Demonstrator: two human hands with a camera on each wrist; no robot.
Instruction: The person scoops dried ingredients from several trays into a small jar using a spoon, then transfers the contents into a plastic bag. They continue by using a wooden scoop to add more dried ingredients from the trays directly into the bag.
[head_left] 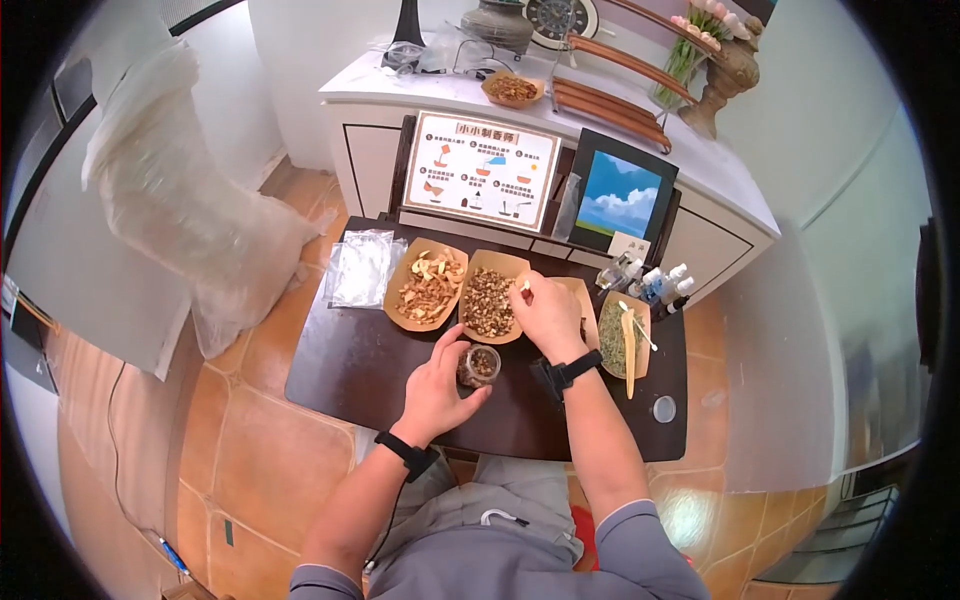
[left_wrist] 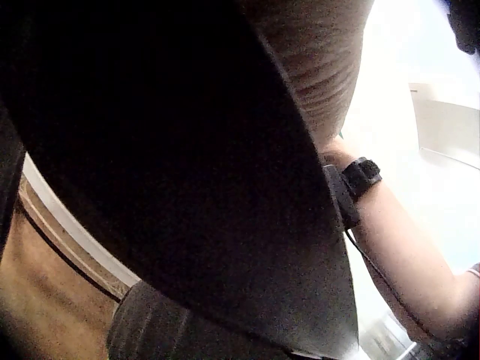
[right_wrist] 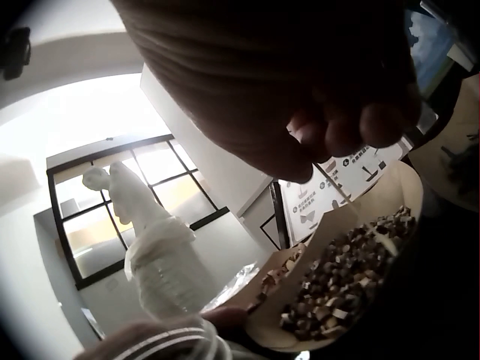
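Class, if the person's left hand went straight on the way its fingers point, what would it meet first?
Most likely the left hand would meet the paper tray of small brown chunks, just past its fingertips, though its height above the table is hard to judge.

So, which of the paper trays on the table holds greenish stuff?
The rightmost tray, with a yellowish tool and a white stick across it; what shows in the other trays looks brown or dark.

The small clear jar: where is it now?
In the head view, the jar stands on the dark table beside the left hand, near the second brown paper tray from the left.
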